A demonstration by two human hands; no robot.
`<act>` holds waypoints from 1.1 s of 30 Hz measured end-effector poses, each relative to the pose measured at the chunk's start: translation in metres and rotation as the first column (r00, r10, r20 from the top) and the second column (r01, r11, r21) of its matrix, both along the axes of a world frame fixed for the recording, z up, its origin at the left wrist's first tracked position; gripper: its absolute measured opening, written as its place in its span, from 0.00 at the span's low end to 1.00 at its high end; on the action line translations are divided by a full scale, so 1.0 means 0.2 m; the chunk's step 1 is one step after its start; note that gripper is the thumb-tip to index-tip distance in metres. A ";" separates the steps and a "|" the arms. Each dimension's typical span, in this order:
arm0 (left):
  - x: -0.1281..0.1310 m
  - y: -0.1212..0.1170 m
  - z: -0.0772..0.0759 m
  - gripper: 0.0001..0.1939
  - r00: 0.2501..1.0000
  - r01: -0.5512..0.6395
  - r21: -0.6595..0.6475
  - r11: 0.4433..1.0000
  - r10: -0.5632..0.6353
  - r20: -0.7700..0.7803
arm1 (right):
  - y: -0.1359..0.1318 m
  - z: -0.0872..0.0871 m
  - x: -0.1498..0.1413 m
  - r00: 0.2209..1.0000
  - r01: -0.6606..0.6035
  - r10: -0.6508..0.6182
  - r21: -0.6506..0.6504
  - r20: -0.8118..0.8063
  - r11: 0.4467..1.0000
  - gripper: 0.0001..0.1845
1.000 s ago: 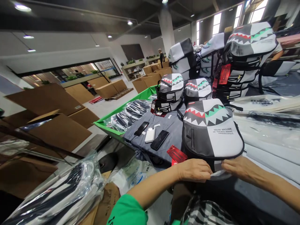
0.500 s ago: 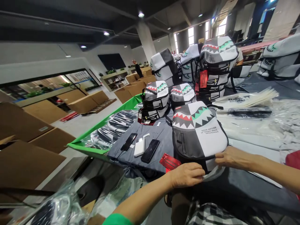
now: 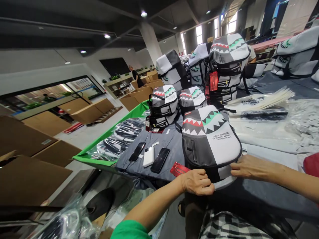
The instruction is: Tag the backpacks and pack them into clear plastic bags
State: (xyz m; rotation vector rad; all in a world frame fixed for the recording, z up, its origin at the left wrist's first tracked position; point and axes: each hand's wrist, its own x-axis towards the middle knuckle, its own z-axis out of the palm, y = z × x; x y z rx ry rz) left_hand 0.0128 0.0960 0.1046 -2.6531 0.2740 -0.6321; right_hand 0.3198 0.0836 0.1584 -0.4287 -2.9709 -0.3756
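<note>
Grip check from my feed: the left grip (image 3: 196,182) is clenched over the lower edge of a grey-and-white shark-mouth backpack (image 3: 209,142), and the right grip (image 3: 251,167) is closed on that same edge at its right side, with clear plastic (image 3: 224,184) showing beneath.

I'm looking across a wide warehouse hall. Flattened and stacked cardboard boxes (image 3: 32,136) fill the near left, and a person (image 3: 136,76) stands far off beyond more boxes.

That backpack lies on its back at the near edge of the table (image 3: 269,196), just right of centre in my view. Two more backpacks (image 3: 163,106) (image 3: 191,99) sit just beyond it, and a taller stack of backpacks (image 3: 225,66) rises further back. To the left, a green-rimmed tray (image 3: 109,131) holds plastic-wrapped black-and-white goods (image 3: 119,139). On a grey cloth (image 3: 171,142) between the tray and the backpack, I can pick out two black smartphones (image 3: 137,151) (image 3: 159,160) on either side of a white power bank (image 3: 149,156). A red tag (image 3: 178,169) lies beside my left grip, touching the backpack.
</note>
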 end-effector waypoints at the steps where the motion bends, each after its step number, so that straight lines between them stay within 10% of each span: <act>1: -0.01 -0.02 -0.01 0.07 1.000 0.012 0.014 1.000 -0.012 -0.002 | -0.02 -0.02 0.01 1.000 -0.012 0.012 0.030 -0.022 0.999 0.16; 8: -0.07 -0.16 -0.20 0.05 0.994 -0.083 0.003 0.997 0.083 0.071 | -0.20 -0.33 0.09 0.956 0.131 -0.070 0.202 -0.284 0.971 0.17; 12: -0.08 -0.23 -0.18 0.05 0.976 -0.129 -0.104 0.986 0.145 0.161 | -0.35 -0.50 0.12 0.812 0.339 -0.363 -0.138 -0.457 0.931 0.15; 14: -0.04 -0.26 -0.12 0.08 0.938 -0.126 -0.201 0.971 0.183 0.294 | -0.42 -0.53 0.12 0.575 0.417 -0.629 -0.473 -0.524 0.776 0.09; 16: 0.03 -0.28 -0.07 0.10 0.879 -0.218 -0.359 0.908 0.342 0.333 | -0.46 -0.53 0.09 0.255 0.337 -0.869 -0.803 -0.424 0.491 0.14; 18: 0.14 -0.28 -0.01 0.12 0.831 -0.398 -0.550 0.734 0.543 0.123 | -0.45 -0.50 0.03 0.079 0.095 -0.974 -0.971 -0.213 0.220 0.24; 20: 0.25 -0.25 0.05 0.17 0.769 -0.575 -0.662 0.481 0.594 -0.236 | -0.41 -0.48 -0.04 0.048 -0.115 -0.993 -0.988 -0.106 0.100 0.29; 24: 0.40 -0.19 0.10 0.24 0.694 -0.691 -0.720 0.067 0.340 -0.635 | -0.34 -0.49 -0.19 -0.130 -0.253 -0.980 -0.951 -0.150 0.179 0.31; 29: 0.43 -0.17 0.07 0.23 0.770 -0.558 -0.745 -0.366 0.107 -0.629 | -0.30 -0.57 -0.31 -0.360 -0.342 -0.908 -0.876 -0.214 0.341 0.28; 31: 0.44 -0.17 0.06 0.22 0.768 -0.525 -0.741 -0.420 0.142 -0.625 | -0.26 -0.60 -0.34 -0.400 -0.329 -0.888 -0.869 -0.228 0.371 0.30; 33: 0.45 -0.16 0.07 0.19 0.736 -0.540 -0.771 -0.336 0.255 -0.627 | -0.22 -0.62 -0.33 -0.416 -0.304 -0.877 -0.872 -0.242 0.385 0.32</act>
